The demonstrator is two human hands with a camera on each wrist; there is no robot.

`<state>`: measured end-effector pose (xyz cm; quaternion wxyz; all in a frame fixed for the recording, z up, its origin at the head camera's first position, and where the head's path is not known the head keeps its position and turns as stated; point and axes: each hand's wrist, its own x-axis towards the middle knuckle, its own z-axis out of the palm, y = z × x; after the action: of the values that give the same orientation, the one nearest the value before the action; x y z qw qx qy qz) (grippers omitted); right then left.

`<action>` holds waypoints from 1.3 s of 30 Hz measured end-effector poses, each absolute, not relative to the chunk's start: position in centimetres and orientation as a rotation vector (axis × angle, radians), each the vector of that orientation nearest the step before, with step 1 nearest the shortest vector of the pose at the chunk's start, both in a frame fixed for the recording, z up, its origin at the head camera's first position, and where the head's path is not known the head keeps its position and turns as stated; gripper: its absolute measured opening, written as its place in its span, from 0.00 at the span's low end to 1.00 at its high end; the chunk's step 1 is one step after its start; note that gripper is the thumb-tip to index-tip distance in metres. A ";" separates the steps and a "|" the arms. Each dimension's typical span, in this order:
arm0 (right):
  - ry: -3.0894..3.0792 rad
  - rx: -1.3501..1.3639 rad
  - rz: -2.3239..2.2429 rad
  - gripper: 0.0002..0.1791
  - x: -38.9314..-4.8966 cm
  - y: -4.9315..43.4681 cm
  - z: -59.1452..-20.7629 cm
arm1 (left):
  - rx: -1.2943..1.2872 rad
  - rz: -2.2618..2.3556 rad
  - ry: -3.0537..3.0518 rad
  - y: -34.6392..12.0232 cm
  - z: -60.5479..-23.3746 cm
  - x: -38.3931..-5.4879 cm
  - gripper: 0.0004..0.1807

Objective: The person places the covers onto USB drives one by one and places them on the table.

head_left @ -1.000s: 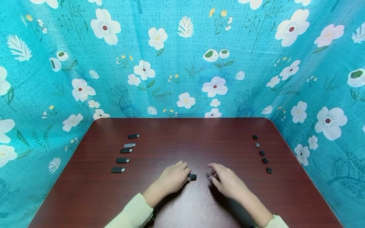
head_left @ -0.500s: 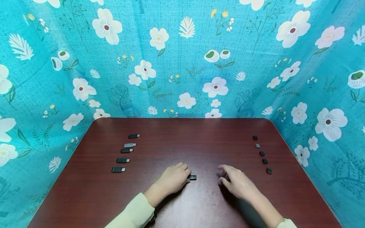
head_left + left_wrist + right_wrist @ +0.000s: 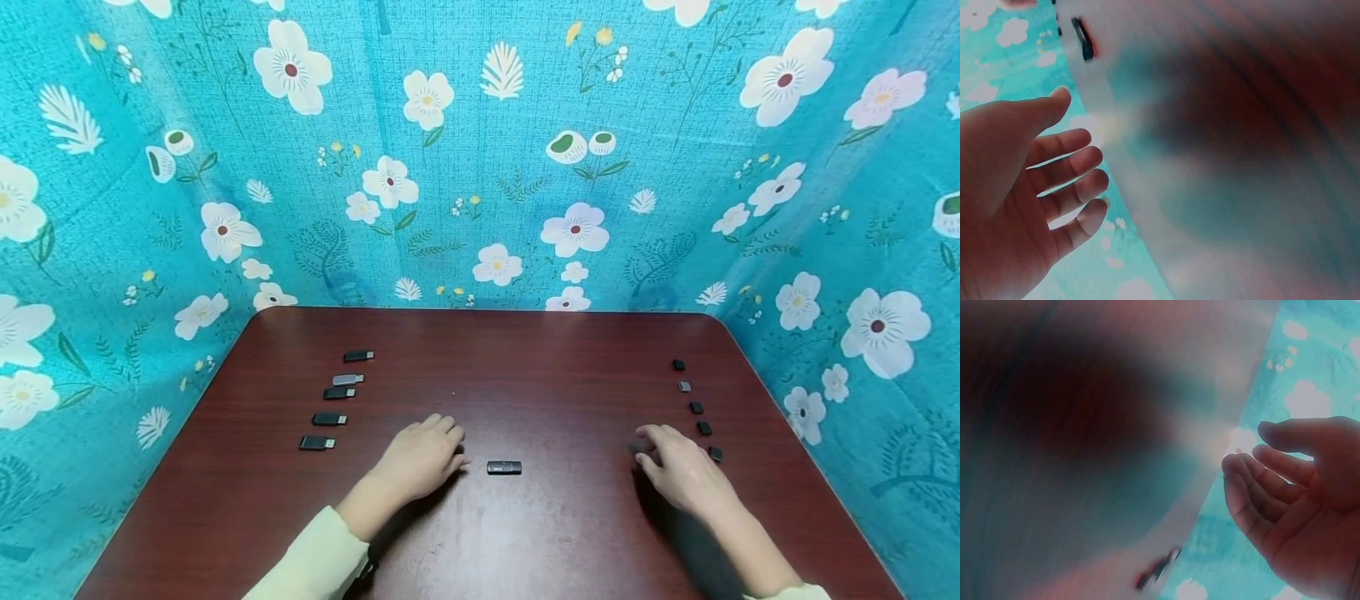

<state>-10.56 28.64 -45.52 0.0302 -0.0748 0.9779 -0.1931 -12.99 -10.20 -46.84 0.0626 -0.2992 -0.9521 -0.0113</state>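
Note:
A black USB stick [image 3: 504,467] with its cap on lies by itself in the middle of the table. To its left is my left hand [image 3: 422,458], apart from the stick, its fingers relaxed and holding nothing. The left wrist view shows this hand [image 3: 1035,169] with fingers spread a little and the dark stick [image 3: 1083,40] beyond the thumb. My right hand [image 3: 686,471] hovers well to the right, just beside the nearest black cap [image 3: 716,454]. Its fingers are loosely bent, with nothing between them in the right wrist view, where the hand [image 3: 1297,500] shows its palm.
Several uncapped USB sticks [image 3: 329,419], one of them grey [image 3: 347,380], lie in a column on the left of the brown table [image 3: 525,358]. Small caps [image 3: 697,407] form a column on the right, including a grey one [image 3: 684,387]. A flowered blue curtain [image 3: 450,183] surrounds the table.
My left hand has let go of the black USB stick and drawn back to the left. My right hand has moved right, away from the stick and towards the caps.

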 end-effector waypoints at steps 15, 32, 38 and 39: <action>3.002 -0.038 -0.465 0.22 -11.0 34.7 -45.4 | -0.700 -0.051 -2.966 -17.7 -46.5 -13.1 0.19; 2.969 0.055 -0.461 0.21 -11.5 39.2 -46.5 | -0.572 0.018 -2.976 -24.9 -46.6 -12.4 0.21; 2.953 0.064 -0.435 0.21 -11.8 39.6 -46.7 | -0.552 0.002 -2.987 -26.2 -46.8 -12.4 0.18; 2.950 0.065 -0.434 0.21 -11.8 39.7 -46.8 | -0.546 0.002 -2.989 -26.4 -46.9 -12.4 0.18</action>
<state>-11.81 39.69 -46.77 0.0797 0.0217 0.9860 -0.1450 -12.44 -26.42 -46.89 0.0514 -0.1795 -0.9824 0.0006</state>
